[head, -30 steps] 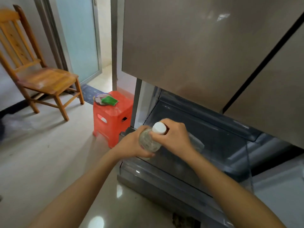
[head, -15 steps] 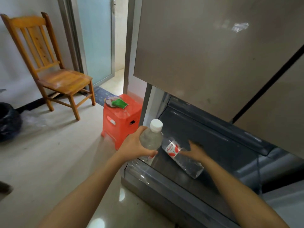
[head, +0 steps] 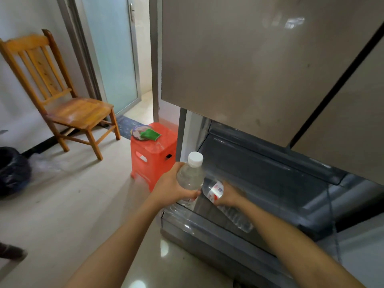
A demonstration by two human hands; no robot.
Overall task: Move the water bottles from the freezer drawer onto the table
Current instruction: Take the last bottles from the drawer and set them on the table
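My left hand [head: 172,188] holds a clear water bottle [head: 191,177] with a white cap upright over the front left corner of the open freezer drawer [head: 207,229]. A second clear bottle [head: 226,204] with a red and white label lies tilted inside the drawer. My right hand [head: 229,196] is wrapped around its labelled upper part. The table is out of view.
The closed grey fridge doors [head: 249,59] hang above the drawer. An orange plastic stool [head: 153,148] stands just left of the fridge, a wooden chair [head: 62,100] farther left, and a black bag [head: 12,171] at the left edge. Pale tiled floor lies below.
A second ago both hands were on the upright bottle. My right hand let go, dropped into the drawer and closed on the lying bottle; my left hand kept the upright bottle.
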